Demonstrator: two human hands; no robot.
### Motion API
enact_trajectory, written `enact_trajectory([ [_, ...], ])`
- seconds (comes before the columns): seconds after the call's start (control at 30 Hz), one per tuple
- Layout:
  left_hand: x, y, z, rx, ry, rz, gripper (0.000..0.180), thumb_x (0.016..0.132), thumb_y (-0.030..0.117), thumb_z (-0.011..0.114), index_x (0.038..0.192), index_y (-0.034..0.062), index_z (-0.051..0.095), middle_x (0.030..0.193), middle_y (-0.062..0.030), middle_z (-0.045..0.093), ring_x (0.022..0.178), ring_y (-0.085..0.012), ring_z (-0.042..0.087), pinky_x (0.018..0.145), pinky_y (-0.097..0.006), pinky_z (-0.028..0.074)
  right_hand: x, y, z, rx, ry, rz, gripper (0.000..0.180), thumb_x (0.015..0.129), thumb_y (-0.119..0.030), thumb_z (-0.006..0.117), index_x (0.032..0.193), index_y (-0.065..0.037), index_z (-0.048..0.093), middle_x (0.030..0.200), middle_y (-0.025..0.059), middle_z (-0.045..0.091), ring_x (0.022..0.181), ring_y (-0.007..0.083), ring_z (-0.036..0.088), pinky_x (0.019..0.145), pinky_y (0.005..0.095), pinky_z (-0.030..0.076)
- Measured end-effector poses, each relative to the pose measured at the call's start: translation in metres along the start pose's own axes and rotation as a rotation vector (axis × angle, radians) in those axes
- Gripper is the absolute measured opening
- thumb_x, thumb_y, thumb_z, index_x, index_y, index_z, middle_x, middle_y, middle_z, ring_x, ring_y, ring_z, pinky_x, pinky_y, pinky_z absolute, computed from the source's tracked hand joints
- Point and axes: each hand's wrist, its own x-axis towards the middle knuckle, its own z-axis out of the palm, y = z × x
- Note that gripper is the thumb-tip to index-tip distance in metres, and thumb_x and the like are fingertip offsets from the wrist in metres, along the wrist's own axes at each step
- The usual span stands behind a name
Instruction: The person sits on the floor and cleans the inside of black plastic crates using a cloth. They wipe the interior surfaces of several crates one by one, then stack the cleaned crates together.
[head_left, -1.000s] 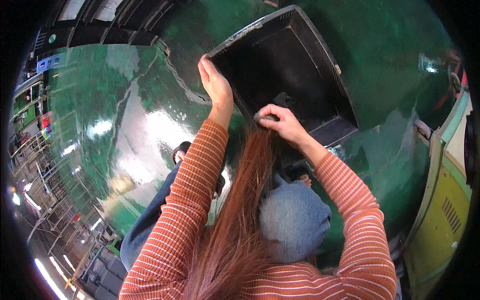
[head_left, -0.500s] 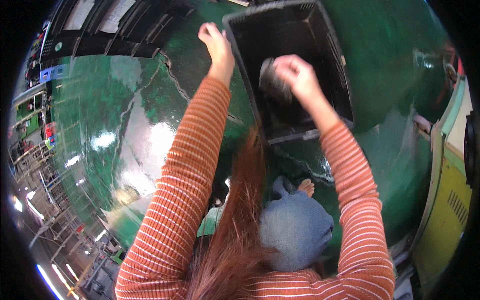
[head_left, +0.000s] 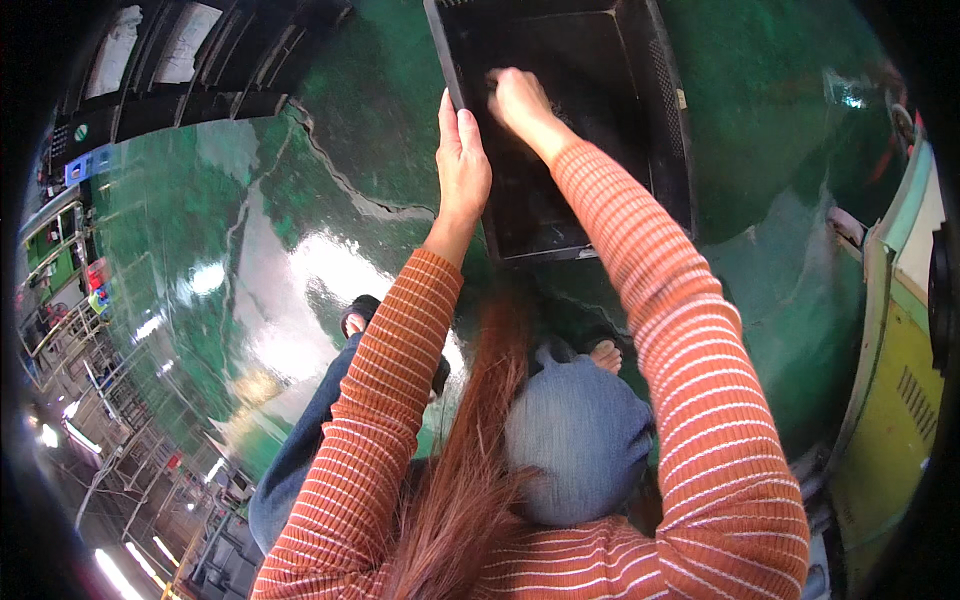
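A black plastic crate [head_left: 672, 150] rests on the green floor in front of me. My left hand [head_left: 464, 172] grips its left rim, with the thumb toward the inside and a finger along the outside. Over the crate's interior, near that same wall, is my right hand [head_left: 522, 102], its fingers closed. A small dark bit shows at the fingertips of the right hand, but it merges with the black crate behind it and I cannot make out what it is.
Black racks or crates [head_left: 190, 100] stand at the far left. On the right is a yellow-green machine cabinet [head_left: 890, 410]. Cracks [head_left: 345, 185] run across the floor. My denim-covered knee [head_left: 575, 440] and long hair [head_left: 465, 450] are below the crate.
My left hand has come onto the crate's rim from beside it. The right hand, holding a blurred greyish thing before, has moved up and left inside the crate. The crate sits higher in view.
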Motion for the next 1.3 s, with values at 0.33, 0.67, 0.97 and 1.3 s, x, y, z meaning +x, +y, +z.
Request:
enact_trajectory([
  [0.33,-0.003,0.008,0.002,-0.042,0.057,0.001,0.042,0.096,0.025,0.038,0.134,0.006,0.037,0.115,-0.0124,0.058,0.104,-0.0181,0.054,0.089,-0.03,0.041,-0.106,-0.013,-0.038,-0.403,-0.665,-0.049,0.018,0.071,-0.008,0.058,0.086,-0.002,0.065,0.09,0.0218,0.063,0.089,0.0371,0.061,0.077,0.0444,0.049],
  [0.67,0.057,0.006,-0.005,0.072,-0.289,0.174,0.044,0.095,0.029,0.041,0.131,0.003,0.042,0.125,-0.0143,0.053,0.116,-0.0223,0.05,0.096,-0.031,0.037,-0.084,0.009,-0.095,0.269,-0.896,-0.16,0.025,0.071,-0.008,0.062,0.095,0.0,0.065,0.092,0.0092,0.067,0.088,0.0189,0.061,0.083,0.0308,0.047],
  [0.97,0.052,0.007,0.016,-0.177,-0.468,0.039,0.05,0.099,0.033,0.026,0.14,0.0039,0.026,0.143,-0.0115,0.03,0.132,-0.0187,0.026,0.109,-0.029,0.019,0.039,-0.028,-0.011,0.706,0.648,0.015,0.07,0.085,-0.043,0.054,0.126,0.01,0.035,0.125,0.027,0.043,0.118,0.033,0.044,0.099,0.0414,0.036],
  [1.3,0.045,0.008,-0.007,-0.206,-0.296,0.07,0.045,0.097,0.027,0.039,0.138,0.0085,0.034,0.137,-0.0055,0.04,0.126,-0.0137,0.034,0.104,-0.027,0.025,-0.096,-0.035,-0.03,0.748,-0.561,0.358,0.079,0.086,-0.057,0.043,0.132,0.007,0.035,0.137,0.0253,0.035,0.132,0.0301,0.029,0.107,0.0375,0.025],
])
